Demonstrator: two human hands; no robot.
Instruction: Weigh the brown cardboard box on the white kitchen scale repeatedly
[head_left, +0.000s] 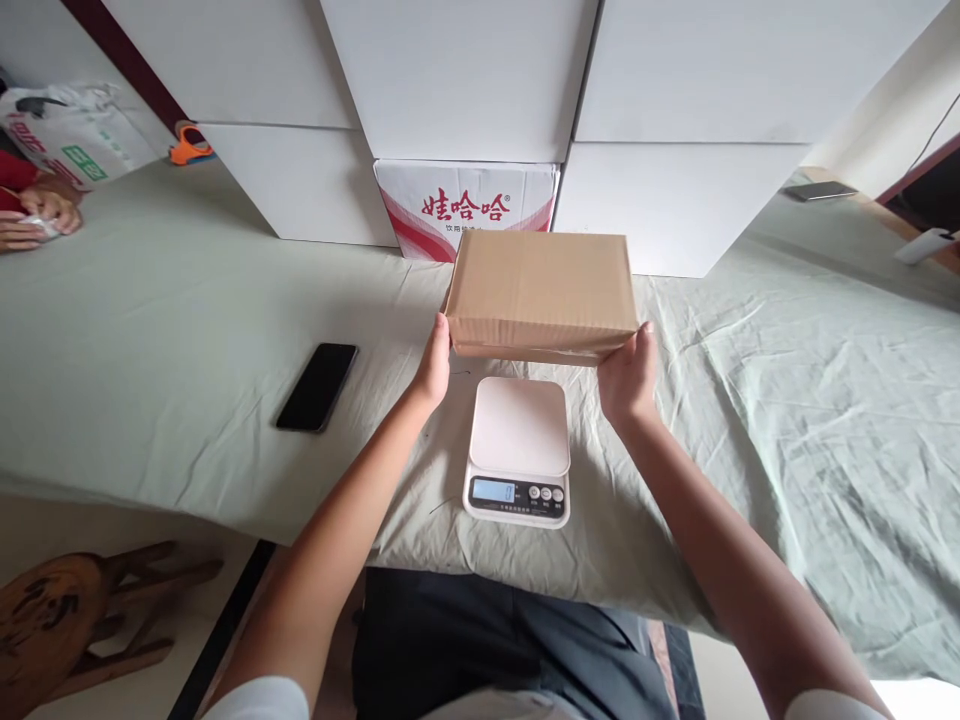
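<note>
Cardboard box [540,292], plain brown and closed, is what I see gripped between both hands, held level above the far edge of the scale, in front of the stacked cartons. Going down in size: the table [150,340], draped in a pale green cloth, fills most of the view. Along its back edge I note large white cartons [457,75] stacked in 2 tiers, with a smaller white carton printed in red characters [465,208] wedged between them, just behind the held box. Next, the box itself: left hand [433,365] presses flat against its left end, thumb up along the corner, fingers together as far as I can tell; right hand [628,378] cups the right front corner, thumb against the side, the other fingers hidden under the box. Below the box sits a white digital kitchen scale [518,450], platform bare, display lit. A black phone [317,386] lies face down on the cloth, well left of the scale. At the far left edge, another person's hands [34,215] rest on the table beside a printed plastic bag [71,130].
</note>
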